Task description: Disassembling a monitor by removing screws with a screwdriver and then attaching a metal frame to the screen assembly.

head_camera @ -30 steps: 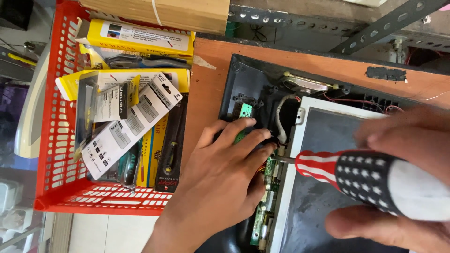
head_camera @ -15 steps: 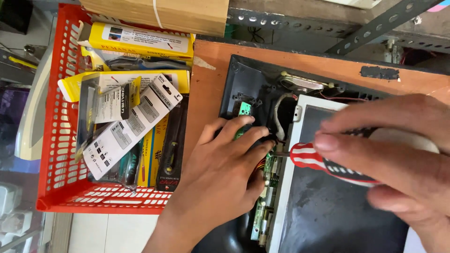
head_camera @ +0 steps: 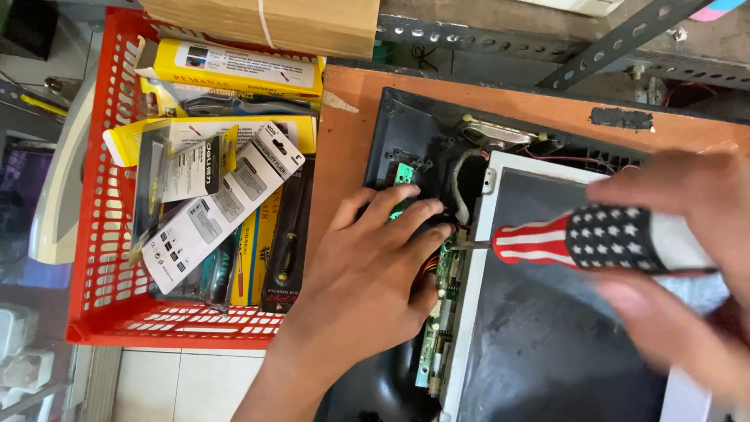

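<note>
Screwdriver [head_camera: 601, 238] with striped, starred handle, clamped in right hand [head_camera: 687, 266], tip meeting narrow green circuit board [head_camera: 439, 312] beside metal panel [head_camera: 547, 328]. Left hand [head_camera: 367, 273] spread flat, fingers apart, pressing opened black casing [head_camera: 406, 141], likely for steadiness. Red basket [head_camera: 101, 266] of packaged tools alongside.

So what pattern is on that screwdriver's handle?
Red and white stripes, then white stars on dark blue, on the fat plastic screwdriver handle; head view.

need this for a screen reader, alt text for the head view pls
A right hand drives a striped screwdriver at a circuit board inside an opened screen casing; the left hand steadies the board. A red basket of packaged tools sits left.
</note>
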